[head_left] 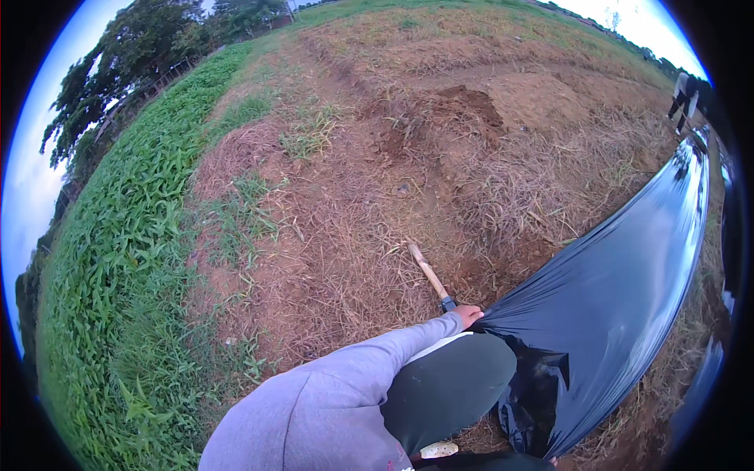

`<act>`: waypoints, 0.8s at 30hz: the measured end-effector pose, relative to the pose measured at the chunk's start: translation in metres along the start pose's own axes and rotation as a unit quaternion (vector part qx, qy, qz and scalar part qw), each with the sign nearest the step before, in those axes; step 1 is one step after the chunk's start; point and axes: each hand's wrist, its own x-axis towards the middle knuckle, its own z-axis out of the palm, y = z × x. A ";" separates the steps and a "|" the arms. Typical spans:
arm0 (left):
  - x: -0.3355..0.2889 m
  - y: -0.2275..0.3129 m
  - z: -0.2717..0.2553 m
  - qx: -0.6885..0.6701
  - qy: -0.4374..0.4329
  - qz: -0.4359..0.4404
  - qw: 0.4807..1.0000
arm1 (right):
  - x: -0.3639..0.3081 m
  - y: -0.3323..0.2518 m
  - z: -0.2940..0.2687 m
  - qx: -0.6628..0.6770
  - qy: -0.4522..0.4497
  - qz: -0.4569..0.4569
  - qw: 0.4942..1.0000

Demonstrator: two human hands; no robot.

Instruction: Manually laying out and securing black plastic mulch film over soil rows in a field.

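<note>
A long black plastic sheet (620, 290) stretches from me toward the far right, its surface shiny and pulled into creases near my hands. My left hand (469, 315) pinches one near corner, where the folds gather to a point. Only the fingertips of my right hand (554, 461) show at the bottom edge, closed at the sheet's other near corner; my leg hides the rest. Just beyond my left hand lies a wooden tool handle (426, 268) with a dark metal socket; its head is hidden by my arm.
A person (686, 100) bends over the sheet's far end. Dry grass and turned brown soil (471, 110) cover the ground ahead. Green leafy plants (149, 212) grow in a strip on the left. More plastic sheeting (700, 385) lies along the right rim.
</note>
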 end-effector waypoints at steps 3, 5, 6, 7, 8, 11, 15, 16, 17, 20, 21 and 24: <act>0.007 -0.011 0.000 0.034 -0.009 0.031 0.999 | -0.013 0.028 -0.015 0.007 0.035 0.009 0.999; 0.014 -0.015 -0.001 0.043 -0.011 0.016 0.999 | -0.013 0.036 -0.028 -0.026 -0.100 0.087 0.991; 0.017 -0.016 -0.002 0.047 -0.027 0.013 0.998 | -0.012 0.034 -0.029 -0.030 -0.121 0.111 0.986; 0.020 -0.016 -0.003 0.063 -0.034 0.004 0.997 | -0.009 0.029 -0.032 -0.027 -0.121 0.110 0.986; 0.022 -0.015 -0.004 0.081 -0.026 0.022 0.996 | -0.008 0.023 -0.035 -0.014 -0.111 0.100 0.989; 0.025 -0.012 -0.008 0.058 -0.008 0.056 0.997 | -0.001 0.001 -0.043 -0.004 -0.098 0.125 0.987; 0.024 -0.008 -0.011 0.063 -0.010 0.036 0.997 | 0.004 -0.012 -0.049 0.022 -0.095 0.122 0.988; 0.023 -0.008 -0.011 0.036 -0.012 0.062 0.997 | 0.004 -0.012 -0.050 0.025 -0.104 0.125 0.986; 0.023 -0.008 -0.011 0.033 -0.004 0.065 0.997 | 0.004 -0.011 -0.052 0.014 -0.110 0.129 0.985; 0.020 -0.009 -0.012 0.045 -0.011 0.056 0.997 | 0.003 -0.008 -0.053 0.017 -0.104 0.123 0.987; 0.020 -0.010 -0.013 0.038 -0.002 0.070 0.997 | 0.003 -0.007 -0.053 0.029 -0.103 0.118 0.987; 0.020 -0.010 -0.013 0.046 -0.004 0.080 0.996 | 0.003 -0.006 -0.055 0.017 -0.103 0.125 0.987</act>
